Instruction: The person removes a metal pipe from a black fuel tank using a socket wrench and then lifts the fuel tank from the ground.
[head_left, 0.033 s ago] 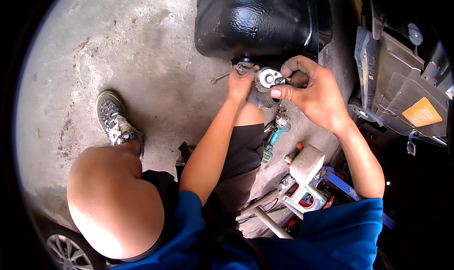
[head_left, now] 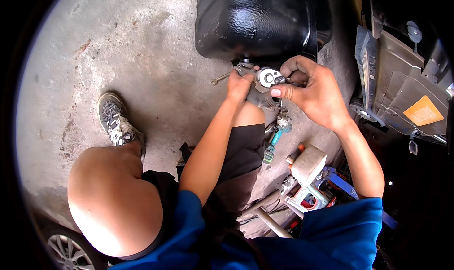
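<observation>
My left hand (head_left: 240, 84) is closed on a metal piece (head_left: 245, 68) just below the rounded black tank (head_left: 255, 21); the piece's exact kind is unclear. My right hand (head_left: 309, 90) pinches a chrome ratchet head (head_left: 268, 77) between thumb and fingers, right beside my left hand. A slim spanner (head_left: 217, 79) lies left of my left hand, its far end hidden there. Under the ratchet is a dark grey part (head_left: 262, 97), partly hidden by my hands. A teal cordless power tool (head_left: 276, 140) lies below them on the concrete floor (head_left: 80, 61).
My bent knees and a shoe (head_left: 118, 121) are at left and centre. Lower right holds a pale container (head_left: 307, 163), a blue jack-like bar (head_left: 345, 185) and metal pipes (head_left: 272, 222). Vehicle parts (head_left: 397, 95) stand along the right edge; a car wheel (head_left: 68, 253) shows at lower left.
</observation>
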A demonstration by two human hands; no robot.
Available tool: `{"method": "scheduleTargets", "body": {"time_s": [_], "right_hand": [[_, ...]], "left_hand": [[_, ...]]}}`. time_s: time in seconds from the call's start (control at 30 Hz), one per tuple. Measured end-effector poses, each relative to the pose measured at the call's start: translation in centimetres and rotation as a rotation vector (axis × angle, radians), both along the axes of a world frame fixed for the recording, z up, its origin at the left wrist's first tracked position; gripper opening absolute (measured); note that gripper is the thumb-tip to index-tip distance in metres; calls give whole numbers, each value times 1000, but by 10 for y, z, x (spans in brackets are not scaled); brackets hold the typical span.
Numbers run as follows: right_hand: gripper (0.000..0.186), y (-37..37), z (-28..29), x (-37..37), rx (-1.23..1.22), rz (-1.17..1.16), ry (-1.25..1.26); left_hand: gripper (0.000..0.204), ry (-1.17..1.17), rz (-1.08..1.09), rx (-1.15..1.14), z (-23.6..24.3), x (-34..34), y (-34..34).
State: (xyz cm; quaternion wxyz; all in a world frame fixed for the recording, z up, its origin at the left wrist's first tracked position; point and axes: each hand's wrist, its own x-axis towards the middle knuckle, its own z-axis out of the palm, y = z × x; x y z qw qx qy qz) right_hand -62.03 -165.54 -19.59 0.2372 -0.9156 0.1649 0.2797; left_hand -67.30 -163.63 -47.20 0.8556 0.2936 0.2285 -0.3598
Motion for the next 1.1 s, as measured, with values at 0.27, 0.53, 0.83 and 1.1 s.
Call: {"method": "scheduleTargets", "body": {"time_s": [0.27, 0.53, 0.83, 1.1], "right_hand": [[38, -28, -1, -21, -414, 571, -589], [37, -42, -11, -25, -429, 605, -664], [45, -114, 21, -40, 4, 482, -131], [34, -71, -3, -110, 727, -257, -31]], "left_hand": [[33, -726, -413, 416, 59, 66, 127], [37, -1038, -43, 515, 174, 70, 84], [36, -973, -166, 640, 178, 75, 55], [38, -1138, -586, 653, 191, 109, 56]]}}
